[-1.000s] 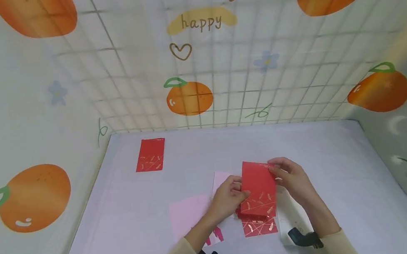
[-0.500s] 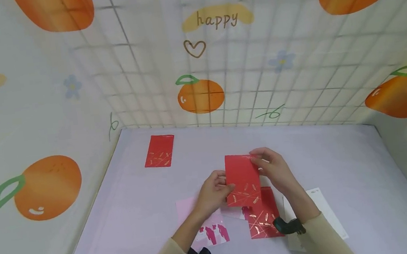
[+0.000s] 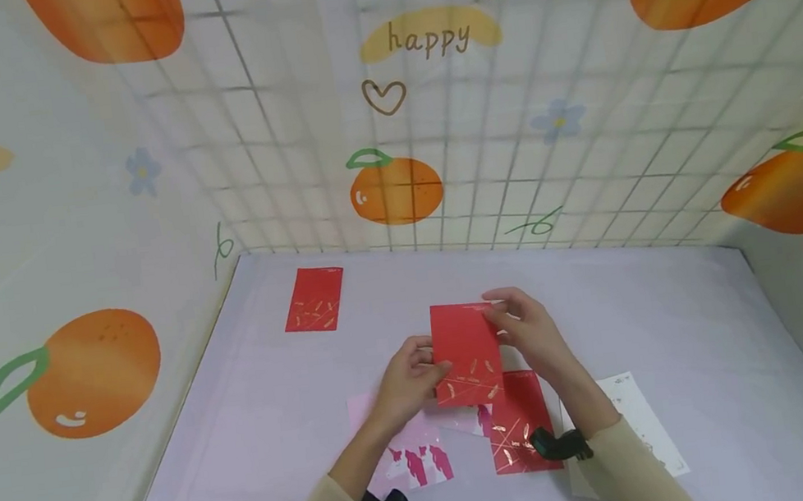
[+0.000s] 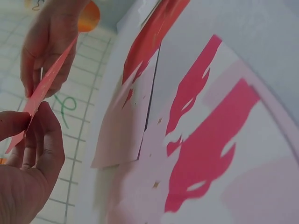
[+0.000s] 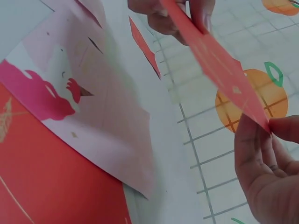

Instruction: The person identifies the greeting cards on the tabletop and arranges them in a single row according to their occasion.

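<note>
- Red envelope (image 3: 465,346) held above your pale table (image 3: 241,409), between your two hands.
- Your left hand (image 3: 403,384) pinches its lower left edge, thumb on the front; your right hand (image 3: 530,333) pinches near its upper right corner.
- On the table near you: white card (image 3: 645,417) partly behind your right forearm, overlapping pink cards (image 3: 423,438), second red envelope (image 3: 518,411) between.
- Farther off, to your left: third red envelope (image 3: 314,300), flat.
- Gold marks (image 3: 472,383) low on the held envelope.
</note>
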`<state>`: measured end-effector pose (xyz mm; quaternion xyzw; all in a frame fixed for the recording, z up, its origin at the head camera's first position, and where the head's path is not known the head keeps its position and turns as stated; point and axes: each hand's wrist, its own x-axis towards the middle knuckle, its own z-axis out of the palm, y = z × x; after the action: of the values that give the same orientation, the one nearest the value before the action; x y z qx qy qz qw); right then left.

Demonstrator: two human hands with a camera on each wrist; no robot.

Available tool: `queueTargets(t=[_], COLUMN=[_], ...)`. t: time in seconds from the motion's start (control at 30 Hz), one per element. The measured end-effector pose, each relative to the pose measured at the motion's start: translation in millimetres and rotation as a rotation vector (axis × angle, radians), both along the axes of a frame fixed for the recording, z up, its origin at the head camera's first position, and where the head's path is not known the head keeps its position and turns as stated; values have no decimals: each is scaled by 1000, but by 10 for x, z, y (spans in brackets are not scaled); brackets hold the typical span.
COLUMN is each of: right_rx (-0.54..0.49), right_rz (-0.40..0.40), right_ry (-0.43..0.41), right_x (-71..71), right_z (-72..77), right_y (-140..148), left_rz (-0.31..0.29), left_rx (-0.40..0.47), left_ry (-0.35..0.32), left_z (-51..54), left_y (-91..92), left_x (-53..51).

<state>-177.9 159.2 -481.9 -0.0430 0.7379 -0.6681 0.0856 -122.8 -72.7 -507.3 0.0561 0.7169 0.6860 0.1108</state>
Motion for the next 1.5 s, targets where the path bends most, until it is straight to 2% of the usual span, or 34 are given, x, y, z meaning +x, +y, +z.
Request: queueTargets(t=[0.2, 0.6, 0.83, 1.0, 1.2, 1.5], right_rx=[14, -24, -24, -31, -40, -90], right_rz=[13, 143, 169, 190, 187, 132], right_ry=[-30, -30, -49, -48, -49, -98], right_x=[29, 82, 66, 42, 3, -114], right_z=[-50, -145, -179, -210, -233, -235], right_y=[-74, -279, -394, -478, -581, -774], left_rz=[39, 123, 156, 176, 203, 250], left_rx=[-3, -1, -48, -80, -118, -190], left_ry=[-10, -4, -21, -15, -19, -26], left_z=[15, 34, -1, -21, 7, 21], left_y=[-130, -407, -534, -598, -676, -818], left_x=[-56, -283, -405, -450, -485, -579])
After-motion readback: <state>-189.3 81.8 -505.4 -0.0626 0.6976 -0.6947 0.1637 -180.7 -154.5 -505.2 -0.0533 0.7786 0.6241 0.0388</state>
